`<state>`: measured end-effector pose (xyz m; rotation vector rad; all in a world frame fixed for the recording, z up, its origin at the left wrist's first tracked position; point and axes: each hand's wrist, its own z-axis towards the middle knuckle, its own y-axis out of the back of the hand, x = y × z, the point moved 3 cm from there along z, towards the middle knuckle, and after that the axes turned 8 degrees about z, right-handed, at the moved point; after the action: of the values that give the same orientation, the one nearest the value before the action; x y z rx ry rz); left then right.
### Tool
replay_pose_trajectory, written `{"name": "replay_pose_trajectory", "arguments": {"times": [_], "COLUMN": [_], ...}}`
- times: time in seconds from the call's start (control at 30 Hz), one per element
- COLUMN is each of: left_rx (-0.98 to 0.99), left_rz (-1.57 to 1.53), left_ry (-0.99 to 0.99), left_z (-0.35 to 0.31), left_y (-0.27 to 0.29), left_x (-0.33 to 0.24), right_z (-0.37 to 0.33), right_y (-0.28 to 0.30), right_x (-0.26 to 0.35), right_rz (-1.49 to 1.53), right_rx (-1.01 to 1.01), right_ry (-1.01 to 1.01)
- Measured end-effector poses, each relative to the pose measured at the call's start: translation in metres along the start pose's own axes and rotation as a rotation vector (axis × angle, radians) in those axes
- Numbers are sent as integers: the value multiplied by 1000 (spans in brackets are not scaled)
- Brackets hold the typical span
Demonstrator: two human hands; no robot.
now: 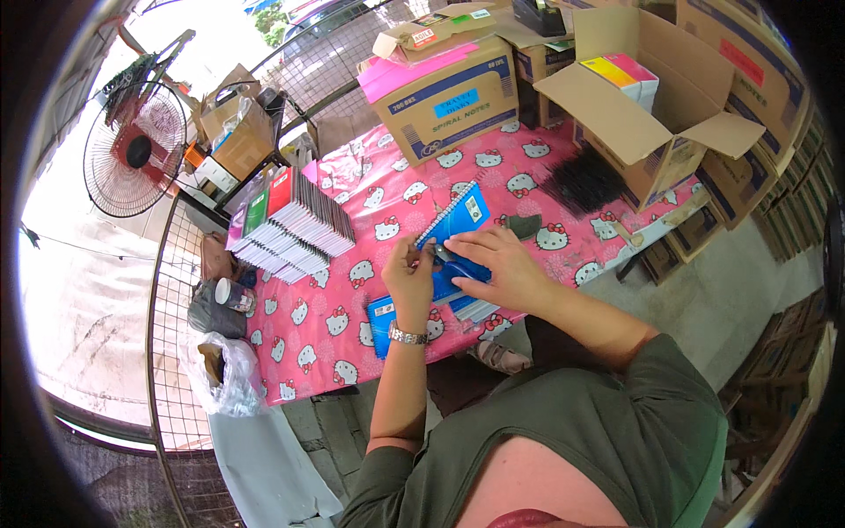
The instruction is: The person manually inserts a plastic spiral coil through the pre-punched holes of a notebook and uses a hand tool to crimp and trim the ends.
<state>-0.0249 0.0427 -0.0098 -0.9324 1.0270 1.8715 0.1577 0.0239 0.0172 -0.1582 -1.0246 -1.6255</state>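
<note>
A blue spiral notebook [470,209] lies slanted on the pink table, with a white label near its top corner. My left hand [408,280], wearing a metal watch on its wrist, is closed in a pinch at the lower end of the notebook's coil. In my right hand [500,260] is a pair of blue-handled pliers [454,267], their metal jaws close to my left fingertips and the coil. The wire end between the fingers is too small to make out. More blue notebooks [380,327] lie under and beside my hands.
Stacks of notebooks [295,220] stand at the table's left. Black coils [583,181] lie in a pile at right, beside an open carton [664,145]. A closed carton [449,106] sits at the back. A fan [136,151] and a plastic bag [231,378] are on the left.
</note>
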Motion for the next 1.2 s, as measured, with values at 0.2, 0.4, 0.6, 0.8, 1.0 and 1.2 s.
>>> {"name": "replay_pose_trajectory", "arguments": {"times": [0.2, 0.4, 0.6, 0.8, 1.0, 1.2], "left_rx": [-12, -156, -414, -250, 198, 223], "left_rz": [-76, 191, -315, 313, 973, 871], "left_ry": [-36, -305, 202, 300, 143, 108], "left_z": [-2, -13, -39, -64, -2, -22], "left_y": [-1, 6, 80, 151, 125, 91], "left_x": [10, -9, 60, 97, 80, 186], "right_z": [10, -1, -13, -118, -129, -72], "right_y": [-5, -22, 25, -10, -25, 23], "right_x": [3, -12, -43, -168, -220, -282], "right_rz": [-94, 926, 234, -228, -258, -494], "right_rx": [5, 156, -192, 240, 78, -197], "right_ry": [59, -574, -247, -558, -454, -557]}}
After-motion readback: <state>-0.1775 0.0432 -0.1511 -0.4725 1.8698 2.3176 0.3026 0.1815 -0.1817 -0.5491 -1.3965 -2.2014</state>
